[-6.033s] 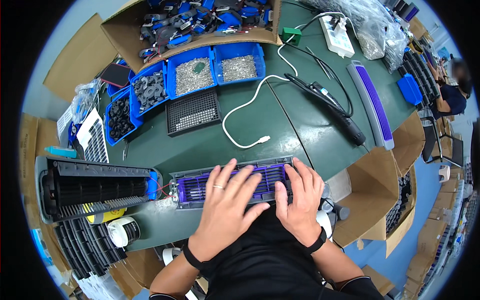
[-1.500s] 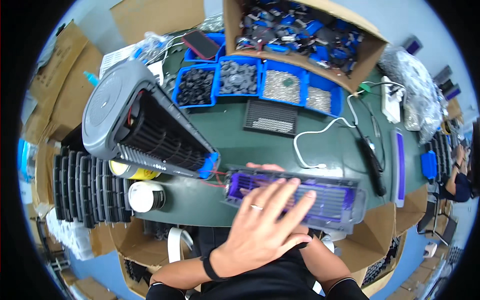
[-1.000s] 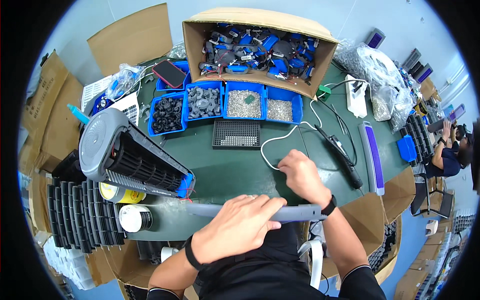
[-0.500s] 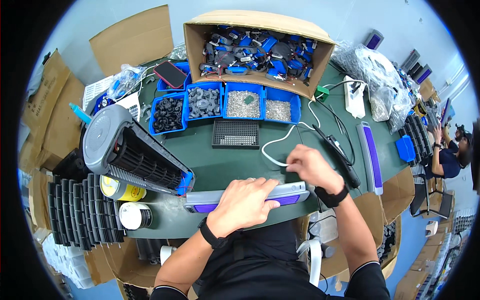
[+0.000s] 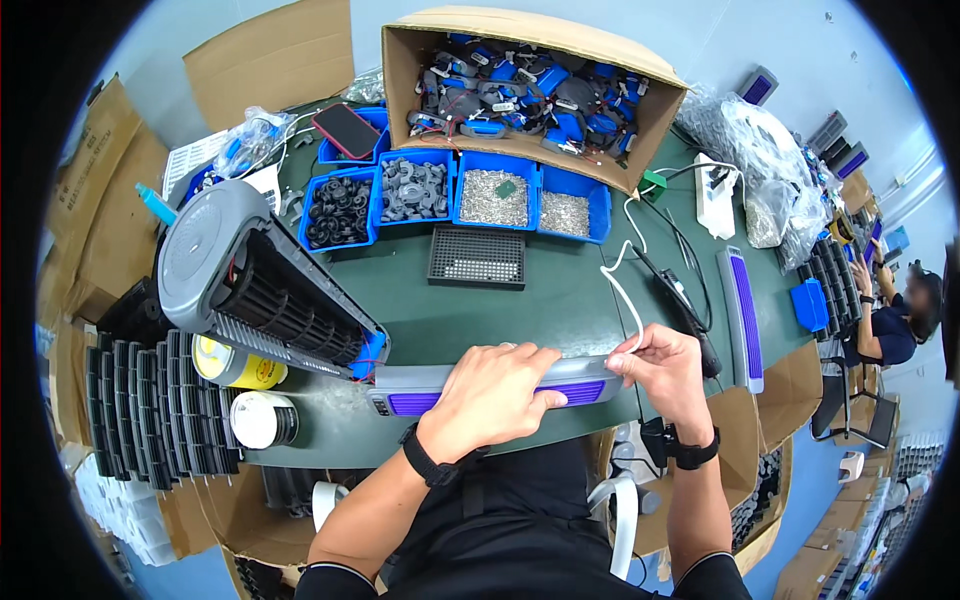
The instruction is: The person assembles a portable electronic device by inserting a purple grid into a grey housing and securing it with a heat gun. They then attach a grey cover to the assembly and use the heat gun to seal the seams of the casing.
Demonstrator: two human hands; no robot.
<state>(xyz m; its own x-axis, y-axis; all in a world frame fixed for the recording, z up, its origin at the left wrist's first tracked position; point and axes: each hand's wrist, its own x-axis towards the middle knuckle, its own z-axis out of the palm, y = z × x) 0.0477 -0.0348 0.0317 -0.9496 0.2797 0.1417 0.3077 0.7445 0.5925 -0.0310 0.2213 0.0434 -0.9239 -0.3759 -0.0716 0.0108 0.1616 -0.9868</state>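
Observation:
A long grey unit with a purple slatted panel (image 5: 584,393) lies across the table near its front edge. My left hand (image 5: 490,398) is wrapped over its middle, thumb on the near side and fingers on top. At the unit's right end, my right hand (image 5: 664,366) pinches the end of a white cable (image 5: 628,296). The fingertips touch that end of the unit and hide the cable's tip, so I cannot tell whether it is plugged in.
An opened grey fan body (image 5: 290,290) leans at left beside tubs (image 5: 262,420) and black rotors (image 5: 165,410). Behind are blue parts bins (image 5: 415,215), a black perforated tray (image 5: 477,258) and a cardboard box (image 5: 530,25). A power strip (image 5: 690,325) and another purple-panelled unit (image 5: 741,318) lie right. Another person (image 5: 895,325) works far right.
My right hand has brought the cable end nearer, onto the right end of the unit. My left hand keeps its hold on the unit.

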